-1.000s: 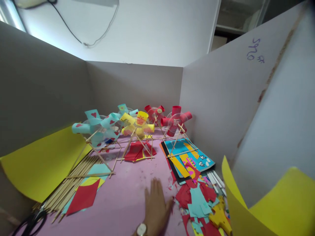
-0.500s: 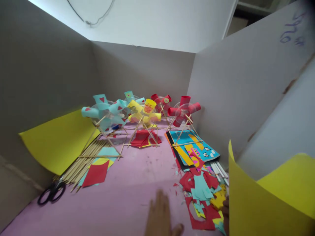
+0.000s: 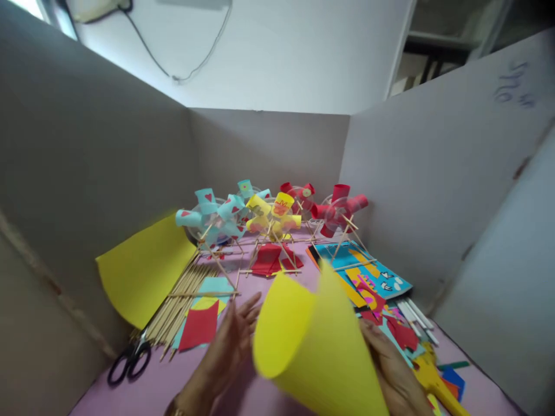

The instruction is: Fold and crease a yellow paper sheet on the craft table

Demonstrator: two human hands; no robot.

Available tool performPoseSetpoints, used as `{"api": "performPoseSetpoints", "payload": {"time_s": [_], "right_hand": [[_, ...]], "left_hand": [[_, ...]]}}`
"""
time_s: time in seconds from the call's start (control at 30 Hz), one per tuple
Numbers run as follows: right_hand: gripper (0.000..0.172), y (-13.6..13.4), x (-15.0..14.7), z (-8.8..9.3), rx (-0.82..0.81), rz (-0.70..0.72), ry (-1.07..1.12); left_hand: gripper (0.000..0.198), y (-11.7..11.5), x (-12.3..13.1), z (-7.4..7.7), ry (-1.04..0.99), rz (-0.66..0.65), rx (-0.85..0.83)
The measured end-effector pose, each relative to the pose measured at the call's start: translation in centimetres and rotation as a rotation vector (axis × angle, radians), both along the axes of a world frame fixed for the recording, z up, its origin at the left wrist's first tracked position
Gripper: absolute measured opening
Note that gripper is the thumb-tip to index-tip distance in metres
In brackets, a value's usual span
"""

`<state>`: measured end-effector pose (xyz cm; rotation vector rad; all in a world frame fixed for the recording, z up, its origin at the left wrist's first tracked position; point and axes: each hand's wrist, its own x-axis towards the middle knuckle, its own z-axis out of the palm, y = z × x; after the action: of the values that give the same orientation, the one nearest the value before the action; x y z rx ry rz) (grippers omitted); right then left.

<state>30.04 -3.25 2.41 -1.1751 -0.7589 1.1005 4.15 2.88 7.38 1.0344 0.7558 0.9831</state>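
A curled yellow paper sheet [image 3: 329,346] stands in front of me at the bottom middle, bent into a loose curve and blurred. My right hand [image 3: 390,370] grips its right side, with part of the fingers hidden behind the paper. To the left of the sheet, my left hand [image 3: 236,338] is open with its fingers stretched out, and it appears to hold nothing. A red paper piece [image 3: 199,326] lies just left of that hand, over light blue and yellow pieces.
Light blue [image 3: 210,214], yellow [image 3: 274,216] and red [image 3: 340,208] paper-tube wheels stand on stick frames at the back. Black-handled scissors [image 3: 130,361], wooden sticks [image 3: 182,306] and another yellow sheet [image 3: 147,271] lie left. A blue book [image 3: 368,266] and paper scraps lie right.
The yellow sheet has moved from the far right to the middle with my right hand on it. My left hand has shifted left and up. The view has turned.
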Motion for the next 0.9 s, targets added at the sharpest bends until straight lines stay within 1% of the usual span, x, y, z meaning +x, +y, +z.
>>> {"api": "performPoseSetpoints", "payload": {"time_s": [0.03,0.07,0.1,0.13,0.2,0.23,0.27,0.3,0.33,0.4,0.5,0.6,0.63,0.67,0.73,0.8,0.9], "right_hand": [[0.021,1.1,-0.5,0.2,0.014,-0.01,0.048],[0.022,1.9,-1.0,0.4,0.03,-0.019,0.103],[0.024,2.6,-1.5,0.7,0.049,-0.031,0.141],[0.027,3.0,-2.0,1.0,0.072,-0.046,0.157],[0.031,3.6,-2.9,1.4,0.119,-0.088,0.124],[0.031,3.9,-3.4,1.5,0.139,-0.109,0.083],[0.03,4.1,-3.8,1.5,0.156,-0.122,0.048],[0.03,4.3,-4.2,1.5,0.171,-0.128,0.026],[0.029,4.6,-4.5,1.5,0.184,-0.129,0.013],[0.029,5.3,-4.9,1.3,0.206,-0.123,-0.019],[0.03,6.5,-5.1,0.5,0.208,-0.117,-0.077],[0.039,7.3,-5.0,-0.8,0.179,-0.171,-0.116],[0.042,7.4,-5.0,-1.3,0.166,-0.167,-0.101],[0.045,7.3,-5.1,-1.7,0.15,-0.139,-0.072],[0.046,6.9,-5.2,-2.0,0.12,-0.036,0.016],[0.041,6.4,-5.3,-1.9,0.095,0.074,0.093],[0.036,5.9,-5.2,-1.4,0.069,0.134,0.171]], "left_hand": [[0.084,0.7,-1.1,0.9,-0.069,0.003,-0.029],[0.086,1.3,-2.1,1.4,-0.086,-0.003,-0.043],[0.089,1.9,-2.9,1.6,-0.065,0.001,-0.041],[0.096,2.3,-3.5,1.6,-0.01,0.014,-0.026],[0.117,3.1,-3.9,0.7,0.137,0.066,0.017],[0.124,3.3,-3.7,0.2,0.188,0.103,0.055],[0.126,3.5,-3.4,-0.4,0.21,0.147,0.105],[0.116,3.5,-2.9,-0.9,0.218,0.182,0.13],[0.107,3.5,-2.5,-1.3,0.191,0.241,0.118],[0.096,3.4,-1.8,-2.1,0.051,0.295,0.04],[0.097,3.6,-1.8,-3.2,-0.121,0.357,-0.053],[0.101,4.3,-2.6,-4.5,-0.138,0.404,-0.085],[0.1,4.5,-2.9,-4.9,-0.131,0.413,-0.093],[0.098,4.7,-3.0,-5.2,-0.124,0.419,-0.098],[0.091,4.9,-3.1,-5.7,-0.112,0.425,-0.105],[0.08,4.8,-3.0,-5.9,-0.1,0.436,-0.108],[0.059,4.4,-2.7,-5.8,-0.08,0.442,-0.119]]}}
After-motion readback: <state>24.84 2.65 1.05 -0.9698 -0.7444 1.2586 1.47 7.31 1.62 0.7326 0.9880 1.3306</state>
